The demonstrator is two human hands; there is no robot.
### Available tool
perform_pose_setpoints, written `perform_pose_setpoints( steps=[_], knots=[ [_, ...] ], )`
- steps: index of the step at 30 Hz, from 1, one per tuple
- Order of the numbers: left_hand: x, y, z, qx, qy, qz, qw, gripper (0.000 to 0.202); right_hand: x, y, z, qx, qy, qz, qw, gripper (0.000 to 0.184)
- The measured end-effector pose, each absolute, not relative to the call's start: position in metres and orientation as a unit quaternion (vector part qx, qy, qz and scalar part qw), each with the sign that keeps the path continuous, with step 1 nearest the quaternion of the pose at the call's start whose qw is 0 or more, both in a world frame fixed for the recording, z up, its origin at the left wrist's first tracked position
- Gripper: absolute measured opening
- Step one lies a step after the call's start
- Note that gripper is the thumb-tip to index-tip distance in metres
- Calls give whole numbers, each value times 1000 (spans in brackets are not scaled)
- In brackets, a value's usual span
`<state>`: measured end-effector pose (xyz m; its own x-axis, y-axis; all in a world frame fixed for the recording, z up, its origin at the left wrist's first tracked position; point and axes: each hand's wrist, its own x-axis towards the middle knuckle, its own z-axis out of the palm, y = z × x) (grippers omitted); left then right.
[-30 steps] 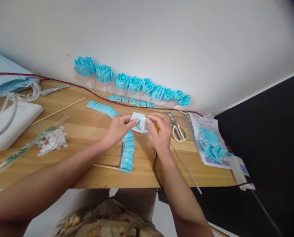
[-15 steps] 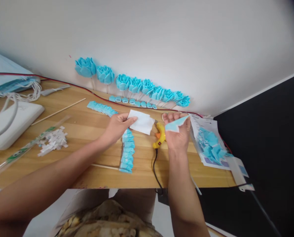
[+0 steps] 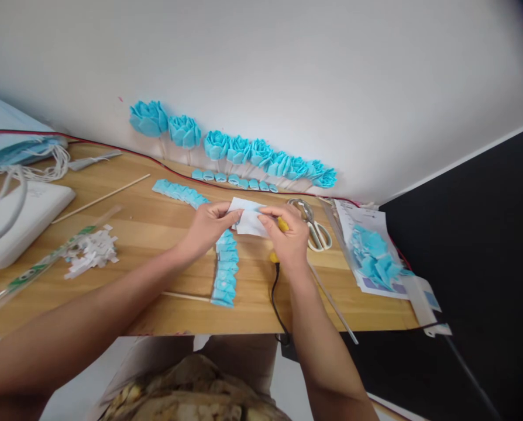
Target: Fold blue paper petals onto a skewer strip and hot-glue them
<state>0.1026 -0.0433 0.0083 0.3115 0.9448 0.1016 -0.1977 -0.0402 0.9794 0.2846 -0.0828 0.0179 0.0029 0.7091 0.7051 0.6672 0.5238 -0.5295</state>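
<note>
A small white rectangular sheet (image 3: pixel 249 224), paper-like or cloth-like, is stretched between my hands above the table. My left hand (image 3: pixel 209 227) pinches its left edge between thumb and fingers. At its right edge, my right hand (image 3: pixel 289 234) grips with thumb and forefinger. Under my right hand lies a yellow glue gun (image 3: pixel 274 256), mostly hidden, its black cord running to the front edge. A curved row of folded light-blue pieces (image 3: pixel 226 266) passes beneath my left hand. White-handled scissors (image 3: pixel 319 237) lie just beyond my right hand.
Blue fabric roses (image 3: pixel 216 145) on stems lean against the wall, small blue rolls (image 3: pixel 233 179) before them. White scraps (image 3: pixel 95 252), a thin stick (image 3: pixel 101 199) and a white box (image 3: pixel 28 219) are left. Blue pieces (image 3: pixel 375 257) lie on papers at right.
My right hand has moved left and now grips the white sheet's right edge. The light-blue piece on its palm is no longer seen. The scissors have come into view.
</note>
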Motion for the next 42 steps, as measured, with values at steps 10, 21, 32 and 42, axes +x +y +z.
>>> perform_pose_setpoints(
  steps=[10,21,32,42],
  knots=[
    [102,-43,4,549,337,459,612,35,287,-82,14,-502,-681,71,528,12],
    [102,-45,6,563,340,444,609,35,284,-81,15,-527,-666,60,525,8],
    [102,-45,7,560,337,434,619,33,283,-81,14,-515,-668,93,529,11],
    [102,-45,6,571,337,440,605,33,283,-80,15,-514,-683,80,513,8]
  ],
)
